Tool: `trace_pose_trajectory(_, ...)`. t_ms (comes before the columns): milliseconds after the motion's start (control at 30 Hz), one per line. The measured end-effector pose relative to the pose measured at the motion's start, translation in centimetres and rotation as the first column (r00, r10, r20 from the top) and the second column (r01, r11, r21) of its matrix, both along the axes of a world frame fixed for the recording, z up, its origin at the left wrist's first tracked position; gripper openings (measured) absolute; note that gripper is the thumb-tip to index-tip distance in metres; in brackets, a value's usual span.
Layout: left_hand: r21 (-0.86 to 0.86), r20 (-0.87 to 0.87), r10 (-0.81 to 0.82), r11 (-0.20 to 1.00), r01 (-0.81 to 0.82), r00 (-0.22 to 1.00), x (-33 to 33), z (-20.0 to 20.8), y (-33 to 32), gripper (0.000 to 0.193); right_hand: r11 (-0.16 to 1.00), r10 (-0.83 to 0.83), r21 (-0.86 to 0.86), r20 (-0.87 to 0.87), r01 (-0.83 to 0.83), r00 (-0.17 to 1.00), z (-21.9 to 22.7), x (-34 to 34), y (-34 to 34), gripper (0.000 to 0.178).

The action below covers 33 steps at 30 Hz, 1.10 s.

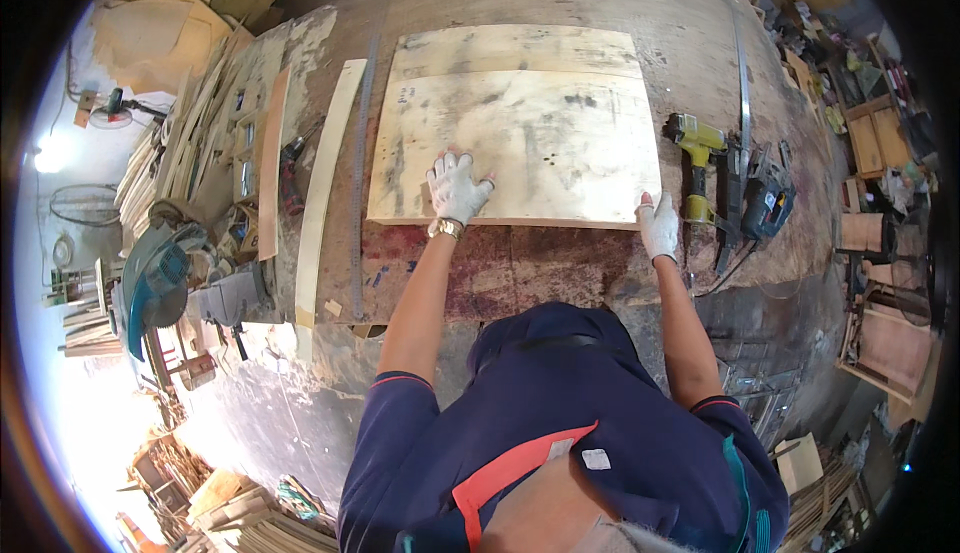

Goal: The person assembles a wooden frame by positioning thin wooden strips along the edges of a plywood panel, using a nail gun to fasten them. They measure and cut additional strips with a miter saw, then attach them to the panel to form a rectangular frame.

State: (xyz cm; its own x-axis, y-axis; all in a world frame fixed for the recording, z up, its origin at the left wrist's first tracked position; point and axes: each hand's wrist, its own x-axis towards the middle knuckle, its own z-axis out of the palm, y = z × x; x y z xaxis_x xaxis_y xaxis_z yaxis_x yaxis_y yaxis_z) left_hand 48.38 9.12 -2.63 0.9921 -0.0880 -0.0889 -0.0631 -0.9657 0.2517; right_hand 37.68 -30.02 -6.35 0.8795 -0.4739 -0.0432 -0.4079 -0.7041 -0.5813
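A large pale wooden box (540,143) with dark stains lies on the worn workbench (560,273) in front of me. A seam crosses its top near the far side. My left hand (458,189), in a white glove with bare fingertips and a wristwatch below it, rests on the near part of the top, fingers spread. At the near right corner is my right hand (657,228), gloved the same way. Its fingers lie along the corner, with the thumb against the edge; it touches the box without wrapping round it.
A yellow-green nail gun (697,158), a black jigsaw (768,193) and a metal ruler (742,83) lie right of the box. Left are a metal straightedge (362,183), wood strips (328,183) and a red-black screwdriver (291,175). A miter saw (160,278) stands at far left.
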Motion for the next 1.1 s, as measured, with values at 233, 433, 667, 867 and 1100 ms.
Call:
trace_pose_trajectory(233,-0.047,0.362,0.514,0.843,-0.536,0.778,3.2,-2.8,14.2,0.063,0.999,0.026,0.018,0.047,-0.027,0.999,-0.6,0.5,-0.1,0.055)
trace_pose_trajectory(433,-0.130,-0.036,0.497,0.858,-0.497,0.867,2.6,-2.7,16.1,0.060,0.994,0.009,0.109,0.006,-0.010,1.000,0.0,0.3,-0.5,0.061)
trace_pose_trajectory(667,-0.165,-0.077,0.528,0.830,-0.533,0.846,-3.3,-2.2,16.1,0.059,0.950,0.020,0.311,0.040,-0.032,0.999,-0.8,-1.6,-2.0,0.060)
trace_pose_trajectory(867,-0.169,-0.158,0.643,0.730,-0.662,0.750,-15.4,-1.3,15.6,0.060,0.917,-0.107,0.371,-0.119,0.144,0.987,0.7,-8.5,-0.6,0.051)
trace_pose_trajectory(1100,-0.078,-0.268,0.672,0.699,-0.711,0.690,-17.7,-0.9,18.0,0.058,0.944,-0.193,0.275,0.011,0.182,0.981,-0.7,-12.0,-0.3,0.046)
